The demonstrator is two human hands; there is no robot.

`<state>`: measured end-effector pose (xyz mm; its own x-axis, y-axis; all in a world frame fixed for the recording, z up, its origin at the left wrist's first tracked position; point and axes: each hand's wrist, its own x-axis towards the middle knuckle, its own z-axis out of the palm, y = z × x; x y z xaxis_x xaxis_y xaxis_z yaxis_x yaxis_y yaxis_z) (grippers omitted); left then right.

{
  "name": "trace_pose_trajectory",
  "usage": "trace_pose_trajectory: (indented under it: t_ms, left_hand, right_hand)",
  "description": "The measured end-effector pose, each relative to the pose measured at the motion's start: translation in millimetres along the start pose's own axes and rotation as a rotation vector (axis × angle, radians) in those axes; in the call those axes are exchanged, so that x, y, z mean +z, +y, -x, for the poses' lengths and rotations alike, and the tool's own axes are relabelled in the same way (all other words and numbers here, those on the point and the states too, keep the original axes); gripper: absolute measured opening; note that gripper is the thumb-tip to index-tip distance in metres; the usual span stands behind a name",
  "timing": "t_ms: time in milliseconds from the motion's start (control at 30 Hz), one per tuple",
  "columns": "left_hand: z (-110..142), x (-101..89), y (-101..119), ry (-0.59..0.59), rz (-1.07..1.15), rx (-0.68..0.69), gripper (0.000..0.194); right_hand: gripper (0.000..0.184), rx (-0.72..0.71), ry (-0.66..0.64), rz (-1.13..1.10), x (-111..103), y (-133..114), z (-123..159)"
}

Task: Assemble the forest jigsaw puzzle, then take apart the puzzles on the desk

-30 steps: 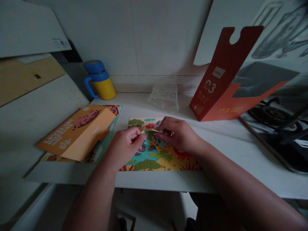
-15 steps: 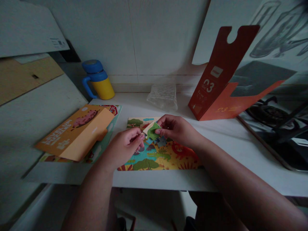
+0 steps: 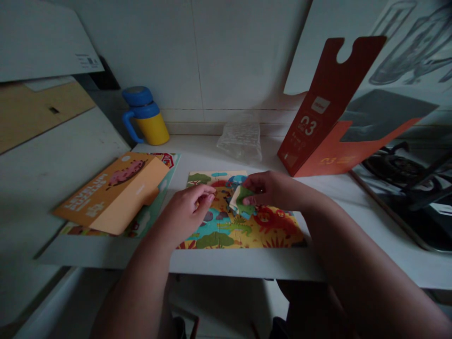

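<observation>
An animal-picture jigsaw puzzle (image 3: 212, 241) lies on the white tabletop between my hands. My right hand (image 3: 268, 190) is closed on a green and cream puzzle piece (image 3: 243, 198), gripping its right side between thumb and fingers. The piece is tilted above the upper middle of the puzzle. My left hand (image 3: 192, 205) hovers over the puzzle's left side, apart from that piece. Its fingers are loosely curled, with a small gap between thumb and index fingertip, and nothing shows between them. The right hand and the piece hide part of the picture underneath.
An orange cardboard sleeve (image 3: 113, 190) rests on a colourful sheet (image 3: 173, 169) at left. Behind it stands a blue and yellow mug (image 3: 155, 129). A clear plastic bag (image 3: 240, 141) lies near the wall. An open orange box (image 3: 318, 150) and a stove (image 3: 399, 188) are at right.
My left hand has let go of the puzzle piece. My right hand has carried the piece right and slightly down, away from the left hand.
</observation>
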<state>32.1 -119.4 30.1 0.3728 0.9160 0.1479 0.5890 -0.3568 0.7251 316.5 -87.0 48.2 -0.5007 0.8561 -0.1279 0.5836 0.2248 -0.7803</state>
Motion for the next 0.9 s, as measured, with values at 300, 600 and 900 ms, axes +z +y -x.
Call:
trace_pose_trajectory:
  t_ms: [300,600,900]
  left_hand:
    - [-5.2,3.3,-7.7,-0.052,-0.231,0.104,0.018]
    - [-6.4,4.7,-8.5,-0.073,-0.251,0.116,0.017]
    - [-2.3,6.8,-6.5,-0.071,-0.204,0.104,0.027]
  right_hand:
    - [0.049,0.108,-0.027,0.345,-17.4,19.6,5.2]
    - [0.038,0.209,-0.073,0.412,-21.9,19.9,9.4]
    - [0.027,0.009,-0.067,0.350,-12.8,1.8,12.2]
